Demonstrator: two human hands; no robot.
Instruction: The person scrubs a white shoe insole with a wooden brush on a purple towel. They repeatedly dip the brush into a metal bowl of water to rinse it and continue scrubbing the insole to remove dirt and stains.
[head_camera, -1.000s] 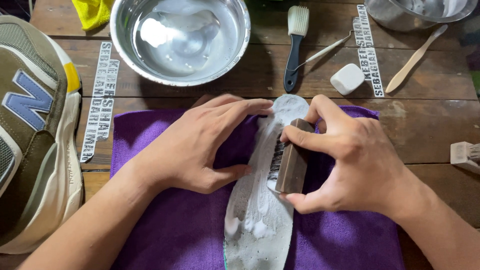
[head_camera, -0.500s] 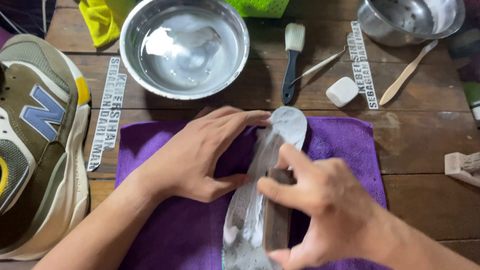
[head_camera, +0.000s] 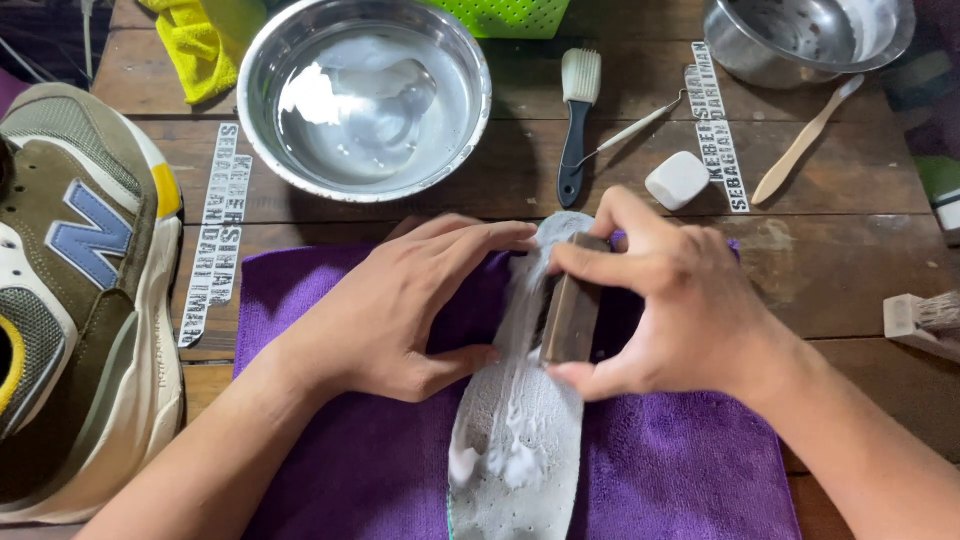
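A wooden plank table (head_camera: 850, 250) fills the view, with printed paper strips stuck to it. On its near side lies a purple cloth (head_camera: 680, 470), spread flat and reaching to the bottom edge. At the left stands an olive and cream sneaker (head_camera: 70, 300) with a blue emblem and a yellow heel patch, half off the cloth's side. Behind the cloth sits a steel bowl (head_camera: 365, 95) holding soapy water; a second steel bowl (head_camera: 800, 40) is cut off at the top right, and a yellow rag (head_camera: 200, 45) lies at the top left.

A pale grey insole (head_camera: 515, 440), foamy and dotted with small holes, lies lengthwise on the cloth, its toe end pointing toward the bowl. The left hand (head_camera: 400, 310) presses flat on the cloth and the insole's left edge, fingers stretched out and together (nothing clasped). The right hand (head_camera: 670, 300) curls around a brown wooden brush (head_camera: 572, 312), thumb on the near side and fingers over the top, the brush resting on the insole's upper half.

Further back lie a black-handled brush (head_camera: 577, 120), a thin metal pick (head_camera: 630, 130), a wooden toothbrush (head_camera: 805, 140) and a small white eraser block (head_camera: 678, 180)
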